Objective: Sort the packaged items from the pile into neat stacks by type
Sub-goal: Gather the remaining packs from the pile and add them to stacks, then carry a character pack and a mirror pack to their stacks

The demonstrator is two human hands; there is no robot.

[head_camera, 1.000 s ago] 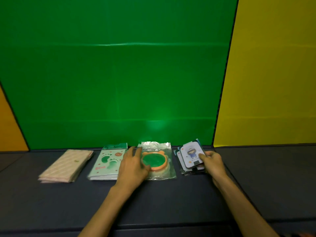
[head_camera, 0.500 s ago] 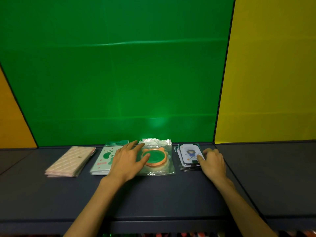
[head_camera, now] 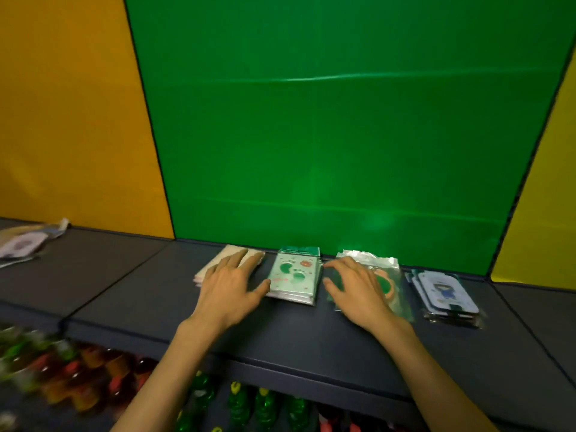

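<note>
Four stacks of packets lie in a row on the dark shelf (head_camera: 280, 335) against the green wall. From the left: a beige quilted stack (head_camera: 229, 254), a pale green footprint-pattern stack (head_camera: 294, 275), clear bags with an orange-rimmed green disc (head_camera: 388, 283), and white cartoon-figure cards (head_camera: 445, 293). My left hand (head_camera: 232, 286) lies with spread fingers over the beige stack, its thumb at the left edge of the footprint stack. My right hand (head_camera: 355, 286) rests with spread fingers on the clear bags, touching the footprint stack's right edge.
A few loose packets (head_camera: 23, 244) lie at the far left of the shelf. Below the shelf's front edge stand rows of coloured bottles (head_camera: 93, 381). Orange and yellow wall panels flank the green one.
Both hands moved left: the left from the disc bag to the beige stack, the right from the cartoon cards to the disc bags. The view swung, showing the shelf's left end.
</note>
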